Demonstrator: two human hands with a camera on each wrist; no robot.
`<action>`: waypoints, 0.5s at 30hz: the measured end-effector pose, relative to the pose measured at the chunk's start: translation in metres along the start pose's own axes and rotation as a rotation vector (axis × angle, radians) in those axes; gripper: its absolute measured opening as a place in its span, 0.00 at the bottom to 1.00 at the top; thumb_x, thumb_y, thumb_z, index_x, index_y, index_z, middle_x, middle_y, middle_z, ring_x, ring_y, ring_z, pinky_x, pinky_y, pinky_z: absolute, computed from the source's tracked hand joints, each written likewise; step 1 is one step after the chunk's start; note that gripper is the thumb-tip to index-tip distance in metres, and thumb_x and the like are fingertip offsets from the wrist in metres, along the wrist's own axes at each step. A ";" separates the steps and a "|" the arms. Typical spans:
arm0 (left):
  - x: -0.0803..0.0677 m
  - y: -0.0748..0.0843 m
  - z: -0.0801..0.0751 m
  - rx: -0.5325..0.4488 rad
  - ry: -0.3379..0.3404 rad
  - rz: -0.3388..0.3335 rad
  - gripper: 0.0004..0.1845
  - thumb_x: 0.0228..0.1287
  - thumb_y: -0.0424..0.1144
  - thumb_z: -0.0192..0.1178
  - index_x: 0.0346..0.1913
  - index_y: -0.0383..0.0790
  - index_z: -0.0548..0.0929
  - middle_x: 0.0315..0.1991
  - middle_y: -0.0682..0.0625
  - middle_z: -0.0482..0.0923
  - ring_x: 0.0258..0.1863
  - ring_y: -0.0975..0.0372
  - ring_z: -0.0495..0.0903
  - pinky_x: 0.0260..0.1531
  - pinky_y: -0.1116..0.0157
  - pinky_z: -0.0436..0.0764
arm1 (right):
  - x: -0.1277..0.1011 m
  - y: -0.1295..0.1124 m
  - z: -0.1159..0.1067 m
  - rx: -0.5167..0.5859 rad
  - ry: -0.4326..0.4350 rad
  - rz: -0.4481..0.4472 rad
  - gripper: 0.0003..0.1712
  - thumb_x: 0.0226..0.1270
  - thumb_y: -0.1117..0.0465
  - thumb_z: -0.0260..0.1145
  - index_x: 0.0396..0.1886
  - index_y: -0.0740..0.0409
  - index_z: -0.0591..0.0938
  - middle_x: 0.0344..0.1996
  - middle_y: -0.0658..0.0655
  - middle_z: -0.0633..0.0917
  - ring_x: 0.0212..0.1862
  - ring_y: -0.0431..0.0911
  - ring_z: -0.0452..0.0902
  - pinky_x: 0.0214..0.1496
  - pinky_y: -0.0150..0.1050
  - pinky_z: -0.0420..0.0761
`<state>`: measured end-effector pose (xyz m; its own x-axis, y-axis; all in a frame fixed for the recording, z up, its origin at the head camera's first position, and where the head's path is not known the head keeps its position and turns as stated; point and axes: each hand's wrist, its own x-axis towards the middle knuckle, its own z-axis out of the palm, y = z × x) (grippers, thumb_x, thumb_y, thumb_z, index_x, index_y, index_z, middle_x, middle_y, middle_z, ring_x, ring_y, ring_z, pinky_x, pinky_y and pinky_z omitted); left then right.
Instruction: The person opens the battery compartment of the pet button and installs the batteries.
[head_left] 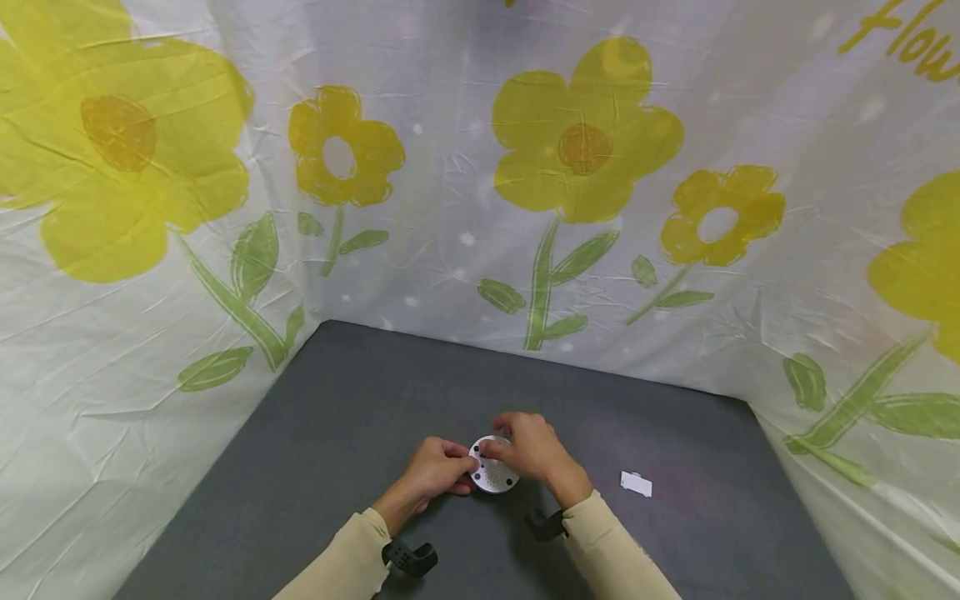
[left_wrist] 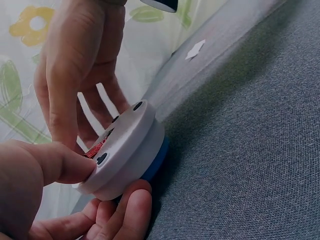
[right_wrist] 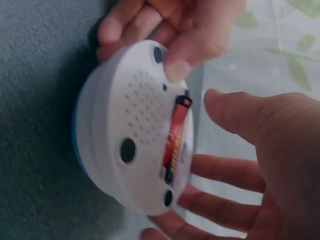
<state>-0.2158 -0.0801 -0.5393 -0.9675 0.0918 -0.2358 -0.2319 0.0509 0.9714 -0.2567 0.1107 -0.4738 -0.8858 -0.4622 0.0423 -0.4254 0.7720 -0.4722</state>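
Observation:
A round white device with a blue underside is held tilted just above the grey table. Its perforated face shows an open slot with a red battery inside. My left hand grips the device, thumb pressed on the face and fingers curled beneath the blue side. My right hand reaches round the far rim. Its fingers lie fairly straight behind the device, and its thumb hovers beside the battery slot without touching.
A small white flat piece lies on the table to the right of the hands. White sheets printed with yellow flowers wall the table at the back and both sides. Black wrist mounts sit on both sleeves.

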 end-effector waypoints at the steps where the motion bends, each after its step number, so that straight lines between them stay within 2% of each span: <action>1: 0.000 0.000 0.000 0.003 -0.001 0.004 0.14 0.66 0.31 0.68 0.50 0.22 0.86 0.38 0.40 0.90 0.29 0.60 0.90 0.31 0.62 0.94 | 0.000 0.000 0.002 -0.006 -0.012 0.017 0.23 0.72 0.49 0.77 0.54 0.62 0.90 0.46 0.61 0.92 0.43 0.53 0.88 0.41 0.48 0.89; 5: 0.000 0.000 0.000 0.015 0.000 -0.002 0.14 0.66 0.31 0.68 0.50 0.23 0.86 0.38 0.41 0.90 0.29 0.61 0.90 0.31 0.63 0.94 | 0.001 -0.001 0.007 -0.019 -0.042 0.049 0.23 0.71 0.48 0.78 0.54 0.62 0.91 0.43 0.60 0.92 0.37 0.48 0.86 0.33 0.41 0.85; 15: 0.000 0.001 0.000 0.012 0.007 -0.005 0.14 0.63 0.29 0.67 0.49 0.23 0.85 0.37 0.41 0.90 0.29 0.61 0.90 0.31 0.64 0.94 | 0.003 0.003 0.010 0.022 -0.030 0.012 0.21 0.70 0.53 0.79 0.53 0.63 0.92 0.44 0.62 0.93 0.37 0.50 0.88 0.32 0.40 0.87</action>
<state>-0.2163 -0.0796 -0.5386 -0.9670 0.0845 -0.2405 -0.2356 0.0636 0.9698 -0.2587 0.1072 -0.4842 -0.8847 -0.4660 0.0104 -0.4104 0.7680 -0.4917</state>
